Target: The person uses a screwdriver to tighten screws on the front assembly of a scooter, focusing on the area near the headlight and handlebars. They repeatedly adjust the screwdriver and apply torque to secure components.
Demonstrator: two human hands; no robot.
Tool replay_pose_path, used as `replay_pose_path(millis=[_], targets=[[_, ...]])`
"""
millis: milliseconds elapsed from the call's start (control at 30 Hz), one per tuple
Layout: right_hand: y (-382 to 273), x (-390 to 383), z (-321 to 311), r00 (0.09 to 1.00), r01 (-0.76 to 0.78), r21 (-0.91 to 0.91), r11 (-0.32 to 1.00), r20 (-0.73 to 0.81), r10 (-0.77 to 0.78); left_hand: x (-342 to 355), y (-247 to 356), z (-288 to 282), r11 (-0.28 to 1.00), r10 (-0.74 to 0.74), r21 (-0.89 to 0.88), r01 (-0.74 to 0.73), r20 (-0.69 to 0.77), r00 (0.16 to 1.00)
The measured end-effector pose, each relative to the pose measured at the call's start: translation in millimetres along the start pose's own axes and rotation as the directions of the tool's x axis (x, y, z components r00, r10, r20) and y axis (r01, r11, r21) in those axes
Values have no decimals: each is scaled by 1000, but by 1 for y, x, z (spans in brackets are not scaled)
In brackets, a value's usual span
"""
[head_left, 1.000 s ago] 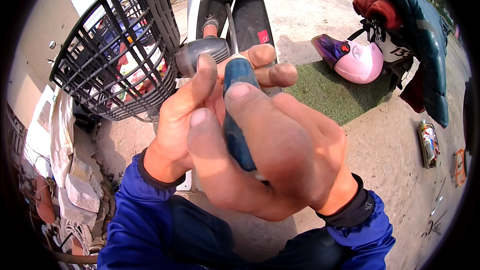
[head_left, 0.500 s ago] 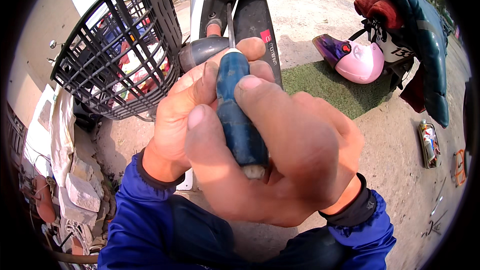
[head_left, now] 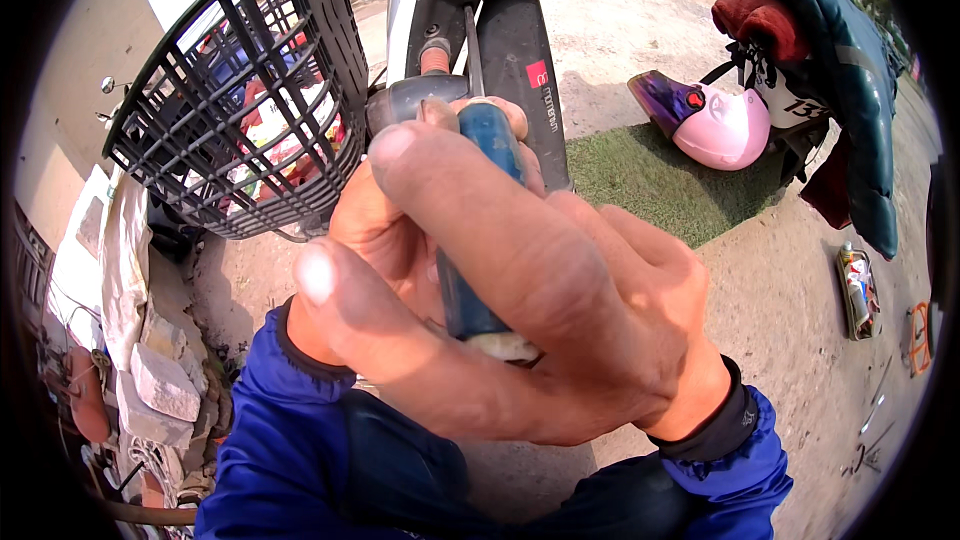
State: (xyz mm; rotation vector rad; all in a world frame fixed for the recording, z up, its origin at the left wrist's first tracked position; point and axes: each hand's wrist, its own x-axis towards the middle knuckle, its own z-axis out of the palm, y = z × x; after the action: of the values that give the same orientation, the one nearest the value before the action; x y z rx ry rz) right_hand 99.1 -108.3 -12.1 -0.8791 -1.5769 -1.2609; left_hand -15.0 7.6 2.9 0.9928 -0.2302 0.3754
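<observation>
A screwdriver with a worn blue handle (head_left: 490,135) stands between my hands, its metal shaft (head_left: 473,50) running up to the dark body panel of a scooter (head_left: 440,0). My left hand (head_left: 375,215) is behind, closed around the upper handle near the shaft. In front, my right hand (head_left: 560,310) wraps the lower handle, thumb and forefinger reaching across it to the left with their tips apart. The pale butt end shows between these fingers. Beside the left fingertips is a rounded dark part (head_left: 405,100) with a reddish ribbed piece (head_left: 434,60) above it. The shaft's tip contact is unclear.
At left is a black plastic basket (head_left: 235,110) with colourful items inside; broken blocks (head_left: 165,380) lie below it. A pink helmet (head_left: 725,130) is beside a green mat (head_left: 640,180) at right, near a dark padded cover (head_left: 850,70). Tools (head_left: 872,415) lie on the ground at far right.
My right thumb and forefinger have slid leftward across the handle and spread apart. The handle has shifted slightly and is more covered by the right hand. The left hand still holds it.
</observation>
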Motion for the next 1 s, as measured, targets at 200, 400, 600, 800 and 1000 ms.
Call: replay_pose_path(millis=[200, 400, 600, 800, 1000], targets=[[1, -13, 2, 998, -59, -103, 993, -15, 57, 6, -5, -8, 998, -25, -53, 26, 21, 999], [-6, 0, -6, 992, -84, -1, 996, 90, 84, 0, 3, -2, 999, -19, -43, 18, -31, 999], [0, -13, -15, 988, -99, -74, 992, 107, 107, 11, -9, -5, 993, -35, -112, 39, 37, 999], [-3, -1, -9, 991, -48, -79, 996, 120, 57, 25, 6, -23, 979, -86, -150, 138, 312, 946], [-6, -10, -12, 982, -117, -92, 989, 141, 129, 5, -15, 25, 918, 170, 385, -95, -168, 971]])
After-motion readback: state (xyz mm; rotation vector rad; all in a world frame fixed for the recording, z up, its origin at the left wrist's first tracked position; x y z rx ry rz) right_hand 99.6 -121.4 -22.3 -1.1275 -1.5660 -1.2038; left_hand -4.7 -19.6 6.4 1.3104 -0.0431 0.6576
